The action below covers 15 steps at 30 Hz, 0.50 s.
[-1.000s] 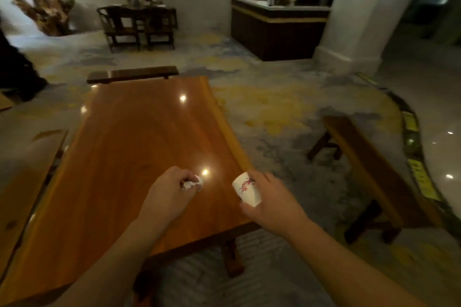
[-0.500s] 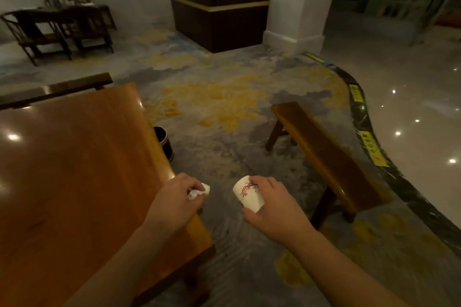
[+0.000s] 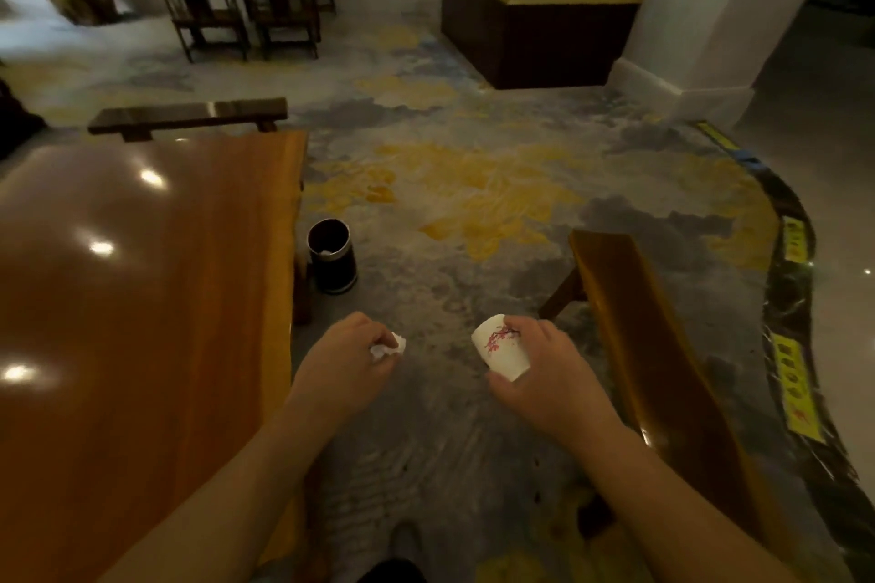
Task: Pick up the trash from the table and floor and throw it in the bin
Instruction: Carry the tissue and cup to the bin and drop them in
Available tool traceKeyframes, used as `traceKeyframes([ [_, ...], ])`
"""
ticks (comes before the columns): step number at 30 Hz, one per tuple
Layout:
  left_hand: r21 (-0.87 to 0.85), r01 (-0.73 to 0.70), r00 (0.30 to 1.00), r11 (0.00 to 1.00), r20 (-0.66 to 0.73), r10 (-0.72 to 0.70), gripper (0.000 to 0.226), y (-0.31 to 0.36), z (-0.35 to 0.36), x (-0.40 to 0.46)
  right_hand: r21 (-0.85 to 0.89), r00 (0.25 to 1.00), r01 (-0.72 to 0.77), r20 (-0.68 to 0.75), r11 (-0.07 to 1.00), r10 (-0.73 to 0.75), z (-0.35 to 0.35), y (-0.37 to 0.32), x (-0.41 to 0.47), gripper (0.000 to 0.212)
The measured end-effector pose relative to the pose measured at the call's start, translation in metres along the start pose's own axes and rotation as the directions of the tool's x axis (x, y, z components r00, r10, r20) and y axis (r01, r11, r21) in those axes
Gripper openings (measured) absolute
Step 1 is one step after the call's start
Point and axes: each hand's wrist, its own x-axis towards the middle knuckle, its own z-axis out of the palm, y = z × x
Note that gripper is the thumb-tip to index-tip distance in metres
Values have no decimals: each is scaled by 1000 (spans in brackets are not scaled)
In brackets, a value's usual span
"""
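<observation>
Both hands are held out over the patterned carpet (image 3: 473, 213), well apart from each other. Left to right: the polished orange wooden surface (image 3: 142, 298) fills the left side, its long edge running just beside the left forearm, with a dark bench (image 3: 189, 116) beyond its far end. On the carpet close against the surface's right edge stands the bin (image 3: 332, 257), a dark cylinder with a metal rim, upright and open at the top; something pale lies inside it, too small to tell what. The left hand (image 3: 343, 357) is closed around a crumpled white tissue (image 3: 389, 346), which sticks out between thumb and fingertips, nearer the camera than the bin and slightly to its right. The right hand (image 3: 544, 369) is wrapped around a white paper cup (image 3: 502, 350) printed with a red branch pattern; the cup is tilted, its closed base pointing up and to the left. Just right of that hand a brown wooden bench (image 3: 663, 369) runs along the carpet. In the far background are dark chairs (image 3: 246, 5) at a table, a dark reception counter (image 3: 544, 24) with a gold band, and a white column (image 3: 710, 14).
</observation>
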Motion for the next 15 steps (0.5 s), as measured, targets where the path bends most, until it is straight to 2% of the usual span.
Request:
traceKeyframes([
  [8,-67,53,985,996,-158,-63,10,-28,30,155,-73,994,51,95,996,-44,9,32,154,77],
  [12,-127,114,980,985,-150,-132,14,-34,29,241,-111,991,92,110,990,-79,-4,41,248,72],
  [15,-132,132,977,983,-150,-151,12,-42,26,293,-72,992,81,105,994,-73,-5,42,312,74],
])
